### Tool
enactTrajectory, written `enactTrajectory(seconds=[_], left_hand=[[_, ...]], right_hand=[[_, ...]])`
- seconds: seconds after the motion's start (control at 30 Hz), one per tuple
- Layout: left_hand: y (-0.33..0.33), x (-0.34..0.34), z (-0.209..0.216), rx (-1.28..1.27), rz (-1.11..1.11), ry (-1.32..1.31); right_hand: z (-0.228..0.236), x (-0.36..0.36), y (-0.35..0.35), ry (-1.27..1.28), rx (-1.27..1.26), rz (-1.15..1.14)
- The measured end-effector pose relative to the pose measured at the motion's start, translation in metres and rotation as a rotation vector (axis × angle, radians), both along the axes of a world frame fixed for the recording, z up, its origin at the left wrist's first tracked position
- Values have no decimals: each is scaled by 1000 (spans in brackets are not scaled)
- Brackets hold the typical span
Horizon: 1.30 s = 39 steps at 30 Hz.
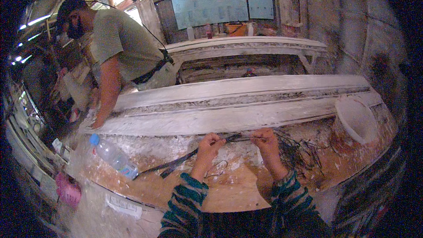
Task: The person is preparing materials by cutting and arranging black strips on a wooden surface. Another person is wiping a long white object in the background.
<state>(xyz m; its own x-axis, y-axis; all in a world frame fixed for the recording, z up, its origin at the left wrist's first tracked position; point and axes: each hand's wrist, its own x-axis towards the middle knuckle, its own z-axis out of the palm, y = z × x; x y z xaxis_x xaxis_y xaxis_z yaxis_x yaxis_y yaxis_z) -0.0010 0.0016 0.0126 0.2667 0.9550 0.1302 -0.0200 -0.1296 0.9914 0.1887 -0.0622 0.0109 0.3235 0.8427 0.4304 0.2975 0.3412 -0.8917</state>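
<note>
A: Item, centre of the frame: left hand [210, 143] and right hand [264, 137] are both pinching a dark fibre strand [240, 139], stretching it over the plaster-smeared table [229, 189].

B: Tangled fibre pile [299, 152] lying centre right; bottle [113, 156] lower left. Advice: probably best keeping tension even, fingers staying close.

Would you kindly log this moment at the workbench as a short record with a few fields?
Place: plaster-spattered wooden bench in a workshop
Left hand: pinches a dark fibre strand
Right hand: pinches the same strand, stretched between both hands
Beside right hand: loose tangle of dark fibres
Behind hands: long white plaster moulding
Bench left: plastic water bottle lying down
Bench right: white bucket on its side
Other person: co-worker leaning over the moulding's left end
</note>
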Motion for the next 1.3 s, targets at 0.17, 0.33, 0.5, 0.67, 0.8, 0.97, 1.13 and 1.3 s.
enactTrajectory(seconds=[0.17, 0.33, 0.5, 0.67, 0.8, 0.97, 1.13, 1.3], left_hand=[[10, -11, -4, -62, 144, -84], [13, -12, -10, -72, 124, -152], [11, -7, -14, -28, 152, -38], [10, -4, -13, -32, 0, 48], [4, 0, -9, -17, -232, 171], [-9, 9, -15, 123, -558, 200], [-16, 16, -18, 150, -800, 28], [-16, 8, -10, 143, -614, 110]], right_hand=[[5, -15, -8, 23, -121, 380], [8, -31, -17, 290, -348, 868], [9, -29, -15, 2, -144, 688], [9, -22, -10, 59, -139, 435], [9, -21, -6, 61, -83, 188], [-3, -15, 1, 67, -81, 57], [-11, 4, 13, -45, 109, -106], [-10, -2, 12, 290, 67, -55]])
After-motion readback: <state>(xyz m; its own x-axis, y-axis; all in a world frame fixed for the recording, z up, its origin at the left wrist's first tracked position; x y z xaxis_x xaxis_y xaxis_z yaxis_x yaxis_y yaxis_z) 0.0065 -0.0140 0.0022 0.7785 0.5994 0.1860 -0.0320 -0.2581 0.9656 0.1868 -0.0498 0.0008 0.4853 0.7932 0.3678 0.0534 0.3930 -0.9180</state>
